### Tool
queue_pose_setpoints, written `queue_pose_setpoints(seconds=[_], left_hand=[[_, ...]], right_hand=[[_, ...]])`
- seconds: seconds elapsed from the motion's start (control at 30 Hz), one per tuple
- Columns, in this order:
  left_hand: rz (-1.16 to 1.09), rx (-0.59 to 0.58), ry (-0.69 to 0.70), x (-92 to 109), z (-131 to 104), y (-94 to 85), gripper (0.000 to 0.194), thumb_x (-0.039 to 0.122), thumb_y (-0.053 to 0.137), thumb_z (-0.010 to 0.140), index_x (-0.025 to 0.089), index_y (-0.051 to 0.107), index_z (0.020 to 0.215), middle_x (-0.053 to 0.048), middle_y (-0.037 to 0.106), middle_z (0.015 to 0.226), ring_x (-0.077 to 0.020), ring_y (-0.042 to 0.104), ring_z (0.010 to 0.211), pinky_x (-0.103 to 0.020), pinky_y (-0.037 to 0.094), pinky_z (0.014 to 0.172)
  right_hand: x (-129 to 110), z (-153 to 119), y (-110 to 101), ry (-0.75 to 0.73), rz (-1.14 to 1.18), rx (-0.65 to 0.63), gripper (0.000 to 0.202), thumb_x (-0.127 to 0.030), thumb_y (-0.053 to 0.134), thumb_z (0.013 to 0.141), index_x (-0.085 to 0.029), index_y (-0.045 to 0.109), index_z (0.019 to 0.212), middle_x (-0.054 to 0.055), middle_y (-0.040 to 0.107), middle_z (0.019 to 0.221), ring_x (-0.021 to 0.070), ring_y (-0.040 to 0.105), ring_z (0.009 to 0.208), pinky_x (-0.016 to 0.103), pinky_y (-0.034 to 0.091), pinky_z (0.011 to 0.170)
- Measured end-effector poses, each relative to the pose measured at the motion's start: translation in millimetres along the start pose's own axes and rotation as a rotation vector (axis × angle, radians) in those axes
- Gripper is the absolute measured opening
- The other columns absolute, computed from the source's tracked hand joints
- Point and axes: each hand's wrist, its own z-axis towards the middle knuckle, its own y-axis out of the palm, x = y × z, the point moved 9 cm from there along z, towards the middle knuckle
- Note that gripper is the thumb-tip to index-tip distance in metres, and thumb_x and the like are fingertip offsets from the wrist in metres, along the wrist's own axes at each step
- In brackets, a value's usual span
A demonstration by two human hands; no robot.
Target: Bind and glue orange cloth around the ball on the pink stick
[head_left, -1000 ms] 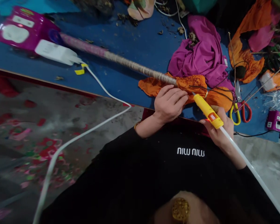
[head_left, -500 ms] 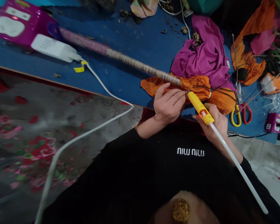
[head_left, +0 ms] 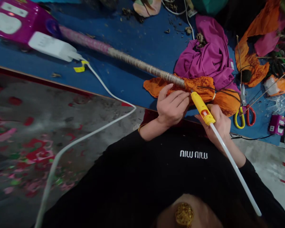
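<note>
Orange cloth [head_left: 205,82] and wrapped stick [head_left: 142,66] on blue table [head_left: 142,41], beside yellow glue gun [head_left: 199,104].
Gripping gun in closed right hand [head_left: 218,124]; left hand [head_left: 171,107] at cloth with fingers half curled, hold unclear.

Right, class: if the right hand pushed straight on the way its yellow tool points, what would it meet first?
Probably the orange cloth, just ahead of the tip of the yellow tool; the left hand lies close beside that line, and depth is unclear, so it could come first.
</note>
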Motion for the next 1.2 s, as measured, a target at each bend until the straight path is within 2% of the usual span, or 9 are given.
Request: queue_pose_setpoints(seconds=[0.07, 0.2, 0.4, 0.7, 0.93, 1.2], left_hand=[[0.015, 0.012, 0.007, 1, 0, -1.3, 0.015, 0.026, 0.057, 0.105, 0.03, 0.071, 0.101, 0.005, 0.082, 0.104, -0.0141, 0.074, 0.098, -0.046, 0.052, 0.116], [-0.014, -0.038, -0.046, -4, 0, 4.0, 0.018, 0.027, 0.056, 0.105, 0.031, 0.072, 0.099, 0.003, 0.081, 0.102, -0.016, 0.075, 0.098, -0.048, 0.053, 0.115], [0.02, -0.008, -0.017, -2, 1, 1.9, 0.017, 0.026, 0.057, 0.104, 0.031, 0.071, 0.098, 0.005, 0.081, 0.103, -0.0151, 0.075, 0.097, -0.047, 0.053, 0.116], [-0.019, -0.02, -0.049, -4, 3, 1.3, 0.021, 0.024, 0.054, 0.105, 0.032, 0.072, 0.098, 0.005, 0.082, 0.103, -0.0143, 0.075, 0.098, -0.048, 0.055, 0.113], [0.064, 0.032, 0.014, 3, 5, -3.7, 0.017, 0.023, 0.058, 0.102, 0.032, 0.072, 0.097, 0.005, 0.082, 0.1, -0.0144, 0.077, 0.093, -0.046, 0.058, 0.112], [0.066, 0.079, 0.088, 10, 8, -10.7, 0.008, 0.024, 0.063, 0.102, 0.028, 0.069, 0.099, 0.004, 0.083, 0.099, -0.0136, 0.075, 0.092, -0.046, 0.059, 0.108]], right_hand=[[-3, 1, -2, -0.025, -0.003, 0.024, 0.041, -0.052, 0.041, 0.107, -0.019, 0.065, 0.108, 0.005, 0.073, 0.087, 0.0138, 0.063, 0.065, 0.026, 0.035, 0.055], [-6, 1, -7, -0.057, -0.042, 0.082, 0.045, -0.052, 0.035, 0.109, -0.019, 0.065, 0.105, 0.004, 0.072, 0.084, 0.0128, 0.061, 0.062, 0.025, 0.034, 0.053], [-1, -2, -2, -0.023, -0.045, 0.028, 0.034, -0.049, 0.046, 0.105, -0.02, 0.063, 0.105, 0.003, 0.07, 0.085, 0.013, 0.059, 0.064, 0.025, 0.035, 0.055], [0, -4, -8, -0.019, -0.04, 0.06, 0.039, -0.051, 0.039, 0.108, -0.02, 0.061, 0.1, 0.002, 0.068, 0.082, 0.0131, 0.058, 0.061, 0.026, 0.033, 0.054], [-2, -5, -12, -0.043, -0.031, 0.113, 0.038, -0.047, 0.037, 0.109, -0.02, 0.061, 0.098, 0.002, 0.067, 0.079, 0.014, 0.058, 0.06, 0.026, 0.033, 0.053], [-5, -2, -2, -0.036, -0.023, 0.019, 0.041, -0.051, 0.037, 0.108, -0.02, 0.063, 0.111, 0.005, 0.072, 0.09, 0.0163, 0.064, 0.068, 0.027, 0.036, 0.056]])
